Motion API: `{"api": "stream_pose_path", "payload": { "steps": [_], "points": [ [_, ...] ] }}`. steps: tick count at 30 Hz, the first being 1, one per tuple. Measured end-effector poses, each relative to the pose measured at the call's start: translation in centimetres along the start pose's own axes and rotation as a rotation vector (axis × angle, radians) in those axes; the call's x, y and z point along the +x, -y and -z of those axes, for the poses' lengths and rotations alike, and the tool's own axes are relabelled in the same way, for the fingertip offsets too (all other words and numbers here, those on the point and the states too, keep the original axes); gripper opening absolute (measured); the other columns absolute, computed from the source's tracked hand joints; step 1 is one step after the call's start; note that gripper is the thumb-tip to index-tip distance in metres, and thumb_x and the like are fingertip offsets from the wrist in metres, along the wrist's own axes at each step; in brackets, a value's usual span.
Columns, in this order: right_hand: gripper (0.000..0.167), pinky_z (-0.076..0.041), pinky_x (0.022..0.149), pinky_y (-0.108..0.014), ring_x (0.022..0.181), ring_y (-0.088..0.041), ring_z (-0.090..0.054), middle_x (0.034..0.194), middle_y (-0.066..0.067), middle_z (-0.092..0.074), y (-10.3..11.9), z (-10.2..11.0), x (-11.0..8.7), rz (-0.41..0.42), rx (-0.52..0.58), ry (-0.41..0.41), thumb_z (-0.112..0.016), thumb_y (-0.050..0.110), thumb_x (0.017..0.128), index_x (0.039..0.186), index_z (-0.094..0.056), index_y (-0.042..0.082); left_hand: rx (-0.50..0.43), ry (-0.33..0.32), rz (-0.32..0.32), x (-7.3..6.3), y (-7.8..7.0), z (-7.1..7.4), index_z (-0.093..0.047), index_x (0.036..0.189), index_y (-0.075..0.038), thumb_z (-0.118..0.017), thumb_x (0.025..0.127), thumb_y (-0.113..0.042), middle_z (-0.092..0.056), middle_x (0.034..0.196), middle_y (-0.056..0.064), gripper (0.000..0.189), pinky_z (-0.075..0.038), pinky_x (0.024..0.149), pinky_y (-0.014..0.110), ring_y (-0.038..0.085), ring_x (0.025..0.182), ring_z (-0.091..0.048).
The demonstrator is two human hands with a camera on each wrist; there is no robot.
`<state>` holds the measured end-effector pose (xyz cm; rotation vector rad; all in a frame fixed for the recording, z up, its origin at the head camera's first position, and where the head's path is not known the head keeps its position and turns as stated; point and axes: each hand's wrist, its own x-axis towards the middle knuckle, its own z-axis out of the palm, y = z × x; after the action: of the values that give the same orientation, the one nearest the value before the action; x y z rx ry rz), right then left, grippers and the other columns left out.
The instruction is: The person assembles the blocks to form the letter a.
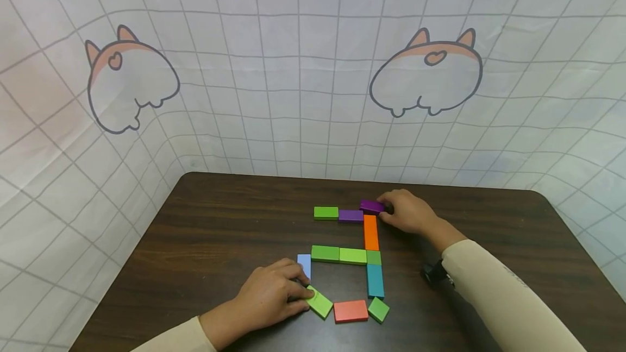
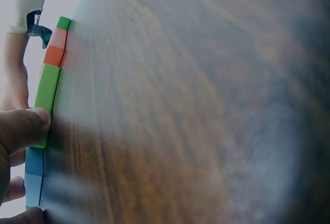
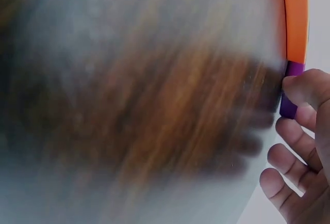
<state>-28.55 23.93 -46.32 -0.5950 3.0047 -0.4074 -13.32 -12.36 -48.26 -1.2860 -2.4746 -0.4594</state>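
Note:
At the near left of the block outline, my left hand pinches a light green block lying aslant. Its thumb presses the side of that block in the left wrist view. Partly behind these fingers is a pale blue block. My right hand grips the right end of a dark purple block at the far corner, with thumb and forefinger on it. The dark purple block sits by the far end of an orange block. Left of it lie a violet block and a green block.
A row of green blocks crosses the middle, meeting a small green block. Below that are a teal block, a tilted green block and a coral block. A white grid-patterned curtain surrounds the dark wooden table.

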Motion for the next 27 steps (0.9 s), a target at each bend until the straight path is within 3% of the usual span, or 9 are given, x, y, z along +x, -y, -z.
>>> {"api": "stream_pose_path", "payload": {
  "steps": [13, 27],
  "points": [
    [0.042, -0.054, 0.082, -0.05, 0.097, -0.027, -0.058, 0.118, -0.012, -0.068, -1.2, 1.6, -1.7, -0.099, -0.031, -0.058, -0.073, 0.033, 0.092, 0.124, -0.069, 0.007, -0.011, 0.013, -0.002, 0.0, 0.1, 0.1, -0.085, 0.098, -0.031, -0.088, 0.08, -0.037, -0.066, 0.102, -0.014, 0.019, -0.052, 0.062, 0.019, 0.006, 0.101, -0.06],
    [0.037, -0.05, 0.062, -0.039, 0.09, -0.024, -0.056, 0.105, -0.007, -0.068, -1.5, 2.6, -6.6, -0.011, -0.04, -0.167, -0.078, 0.033, 0.09, 0.116, -0.072, 0.008, -0.014, 0.006, -0.012, -0.1, 0.2, 0.1, -0.085, 0.097, -0.031, -0.089, 0.08, -0.037, -0.066, 0.102, -0.014, 0.019, -0.052, 0.063, 0.019, 0.006, 0.101, -0.06]
  ]
}}
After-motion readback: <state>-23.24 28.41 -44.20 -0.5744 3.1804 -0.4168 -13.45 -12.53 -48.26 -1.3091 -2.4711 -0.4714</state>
